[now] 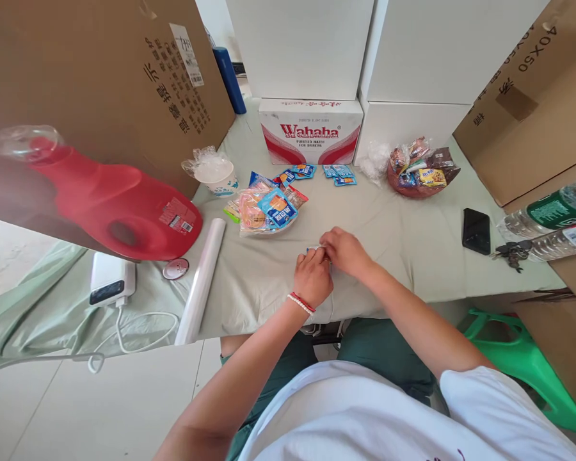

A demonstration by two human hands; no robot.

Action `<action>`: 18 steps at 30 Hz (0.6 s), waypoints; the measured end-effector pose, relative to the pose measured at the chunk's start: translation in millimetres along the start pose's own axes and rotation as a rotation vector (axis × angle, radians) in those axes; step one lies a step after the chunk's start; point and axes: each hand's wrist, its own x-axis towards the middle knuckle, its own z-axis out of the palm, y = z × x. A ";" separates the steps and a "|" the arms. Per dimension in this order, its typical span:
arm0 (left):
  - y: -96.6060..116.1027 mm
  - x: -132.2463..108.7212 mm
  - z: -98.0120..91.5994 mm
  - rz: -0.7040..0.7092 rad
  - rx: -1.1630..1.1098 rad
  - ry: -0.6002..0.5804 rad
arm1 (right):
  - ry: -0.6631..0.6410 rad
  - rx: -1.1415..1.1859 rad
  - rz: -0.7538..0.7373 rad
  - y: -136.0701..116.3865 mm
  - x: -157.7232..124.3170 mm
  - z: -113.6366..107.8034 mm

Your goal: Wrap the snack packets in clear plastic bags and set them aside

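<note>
My left hand (312, 276) and my right hand (344, 251) meet over the green cloth (403, 237) on the table, fingers pinched together on a small pale item I cannot make out. A red and white bracelet circles my left wrist. Just beyond my hands sits a plate of wrapped snacks (266, 210), with several blue sachets (340, 174) lying farther back. A roll of clear film (201, 278) lies to the left of my hands.
A red jug (125, 205), white power bank (111, 282) with cable and a covered cup (216, 173) lie left. A Wahaha box (311, 131) stands at the back, a red snack bowl (420, 169), phone (476, 230), keys and water bottles (552, 221) right. Cardboard boxes flank the table; a green stool (523, 358) stands lower right.
</note>
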 end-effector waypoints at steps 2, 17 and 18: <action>-14.6 -4.5 -4.4 0.007 -0.107 -0.033 | -0.040 -0.049 -0.069 -16.2 -2.1 12.7; -114.4 -88.7 9.5 -0.010 -0.148 0.327 | 0.080 -0.240 0.000 -3.9 -20.1 38.6; -113.4 -89.9 10.6 0.003 -0.128 0.337 | 0.120 -0.193 0.003 4.6 -22.1 30.6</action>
